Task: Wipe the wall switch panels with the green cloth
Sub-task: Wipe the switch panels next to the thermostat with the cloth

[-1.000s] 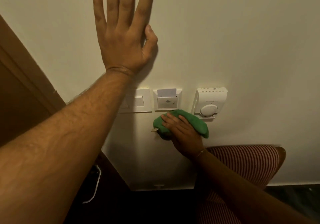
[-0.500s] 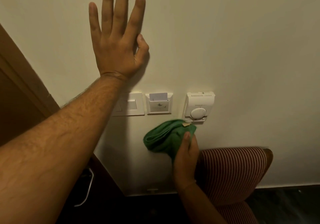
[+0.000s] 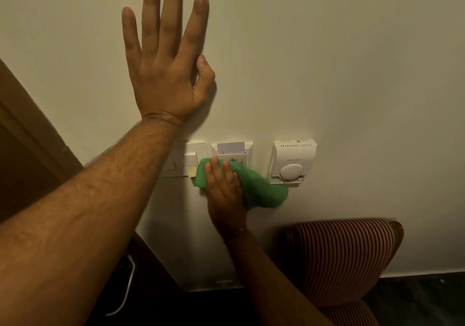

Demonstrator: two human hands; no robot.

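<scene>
Since half a second ago the right hand [image 3: 225,194] has carried the green cloth [image 3: 261,189] up and toward 9 o'clock: it was below the panels, and now it presses the cloth flat over the lower part of the key-card switch panel [image 3: 232,153] and the gap toward the light switch panel [image 3: 187,159]. Its fingers [image 3: 214,172] lie together, extended over the cloth, pinning it to the wall [image 3: 352,61] rather than pinching it. A loose fold of cloth trails toward 4 o'clock, ending just below the thermostat [image 3: 292,160].

The left hand [image 3: 167,56] stays flat on the wall at 12 o'clock from the panels, fingers spread, holding nothing.

Bare wall lies open at 12 and 3 o'clock. A striped chair [image 3: 344,257] stands at 5 o'clock, a wooden door frame [image 3: 37,134] at 9 o'clock.
</scene>
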